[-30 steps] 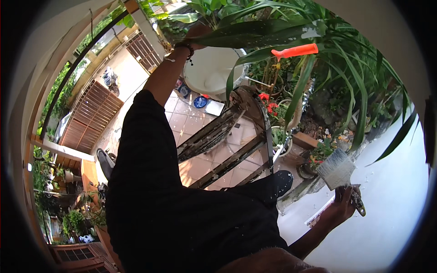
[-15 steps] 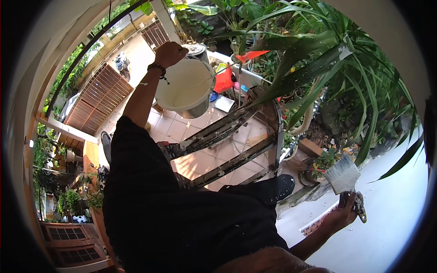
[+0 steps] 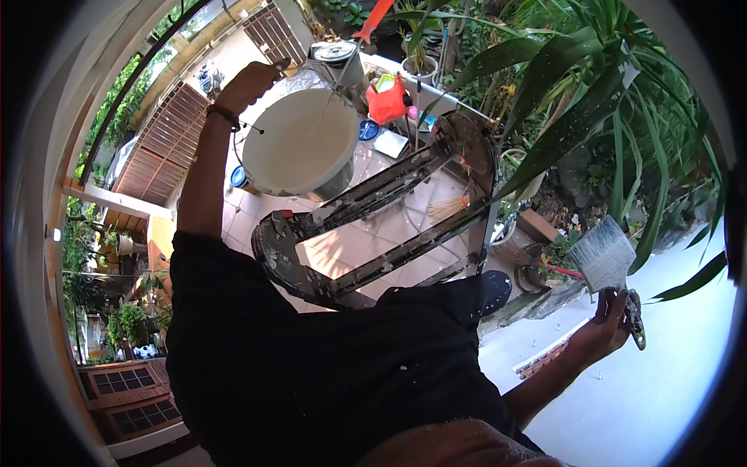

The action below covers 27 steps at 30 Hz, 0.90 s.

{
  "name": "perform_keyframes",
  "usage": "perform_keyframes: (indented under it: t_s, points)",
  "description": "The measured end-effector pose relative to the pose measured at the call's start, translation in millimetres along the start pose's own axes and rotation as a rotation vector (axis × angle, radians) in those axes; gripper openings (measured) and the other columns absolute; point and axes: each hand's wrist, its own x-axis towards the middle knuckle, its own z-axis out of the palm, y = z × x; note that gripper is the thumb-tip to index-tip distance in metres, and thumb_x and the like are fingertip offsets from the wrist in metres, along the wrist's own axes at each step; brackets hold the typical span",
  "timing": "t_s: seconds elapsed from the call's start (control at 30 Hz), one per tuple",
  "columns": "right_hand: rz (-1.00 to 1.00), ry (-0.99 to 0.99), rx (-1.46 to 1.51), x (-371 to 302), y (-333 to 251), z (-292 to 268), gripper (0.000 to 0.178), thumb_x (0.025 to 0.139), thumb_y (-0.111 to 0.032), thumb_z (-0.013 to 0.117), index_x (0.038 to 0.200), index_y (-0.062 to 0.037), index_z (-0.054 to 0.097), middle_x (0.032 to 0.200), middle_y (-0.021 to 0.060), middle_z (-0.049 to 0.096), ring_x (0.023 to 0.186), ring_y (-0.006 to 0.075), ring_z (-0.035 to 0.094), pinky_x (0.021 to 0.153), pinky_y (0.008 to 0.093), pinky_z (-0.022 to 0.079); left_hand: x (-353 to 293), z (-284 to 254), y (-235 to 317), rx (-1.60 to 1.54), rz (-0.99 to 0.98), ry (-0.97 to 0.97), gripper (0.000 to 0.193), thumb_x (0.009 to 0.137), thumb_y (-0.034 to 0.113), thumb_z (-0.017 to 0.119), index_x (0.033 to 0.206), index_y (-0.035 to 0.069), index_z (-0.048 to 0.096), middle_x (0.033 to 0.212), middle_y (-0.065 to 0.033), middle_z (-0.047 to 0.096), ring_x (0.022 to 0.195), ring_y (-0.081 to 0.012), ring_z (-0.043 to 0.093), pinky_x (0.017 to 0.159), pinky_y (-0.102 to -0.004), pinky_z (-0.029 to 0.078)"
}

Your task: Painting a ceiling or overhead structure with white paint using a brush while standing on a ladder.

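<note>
Out in front on the left, my left hand [image 3: 250, 84] is closed and raised, gripping the thin wire handle of a large pale bucket [image 3: 299, 140]. The bucket hangs tilted with its mouth toward me. Its inside is whitish, and how much it contains I cannot tell. On the right, my right hand [image 3: 611, 325] pinches a wide paintbrush [image 3: 605, 253] by its handle. White paint coats the bristles, which point up and away from me. Beside the brush is a white wall [image 3: 661, 335], and the bristles appear apart from it.
Below me stands a dark, paint-spattered stepladder [image 3: 412, 251] on a tiled floor [image 3: 331, 253]. Long plant leaves [image 3: 560, 132] reach in near the brush. Beyond the bucket are a lidded bin [image 3: 338, 58], a red container [image 3: 387, 101] and a blue lid [image 3: 368, 130]. A wooden gate [image 3: 162, 152] stands far left.
The bucket and my left hand have shifted left. My right hand and the brush have moved slightly up and right. More of the stepladder shows now, as the view has also shifted.
</note>
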Motion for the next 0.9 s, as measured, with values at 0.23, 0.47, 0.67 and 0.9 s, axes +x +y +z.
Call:
perform_keyframes:
  t_s: [0.23, 0.47, 0.67, 0.9]
  points:
    - [-0.011, -0.006, 0.001, -9.0, -22.9, 12.6, 0.04, 0.085, -0.014, 0.069, 0.116, 0.0045, 0.052, 0.096, 0.014, 0.059, 0.084, 0.0199, 0.06, 0.072, 0.0291, 0.053, -11.8, 6.9, 53.8, -1.252, -0.787, -0.074, 0.019, 0.096, 0.02, 0.046, 0.085, 0.006, 0.051, 0.062, 0.0074, 0.037, 0.045, -0.0018, 0.027, 0.037, -0.0175, 0.019]
    - [-0.129, -0.259, 0.166, -0.9, -50.5, 39.3, 0.03, 0.089, -0.007, 0.062, 0.115, 0.0031, 0.054, 0.105, 0.0141, 0.059, 0.091, 0.0225, 0.06, 0.076, 0.0333, 0.051, 5.4, 11.6, 86.4, -1.423, -0.695, -0.073, 0.014, 0.096, 0.017, 0.046, 0.102, 0.007, 0.053, 0.067, 0.0074, 0.036, 0.051, -0.0012, 0.026, 0.039, -0.0159, 0.02]
    - [-0.233, -0.524, 0.318, -30.8, -76.0, 103.7, 0.032, 0.088, -0.002, 0.06, 0.118, 0.0022, 0.052, 0.105, 0.0139, 0.058, 0.092, 0.0209, 0.059, 0.075, 0.0335, 0.051, 34.3, 34.3, 110.6, -1.252, -0.655, -0.055, 0.016, 0.093, 0.02, 0.05, 0.087, 0.007, 0.058, 0.061, 0.0074, 0.04, 0.047, -0.0022, 0.029, 0.04, -0.0195, 0.02]
    - [-0.144, -0.886, 0.366, -82.2, -74.7, 197.4, 0.026, 0.081, 0.008, 0.064, 0.105, 0.0039, 0.055, 0.095, 0.0098, 0.062, 0.084, 0.0147, 0.061, 0.072, 0.0269, 0.052, 36.5, 32.2, 102.9, -0.925, -0.474, -0.055, 0.023, 0.088, 0.011, 0.047, 0.1, 0.003, 0.066, 0.063, 0.0061, 0.045, 0.048, -0.0028, 0.034, 0.04, -0.0197, 0.025]
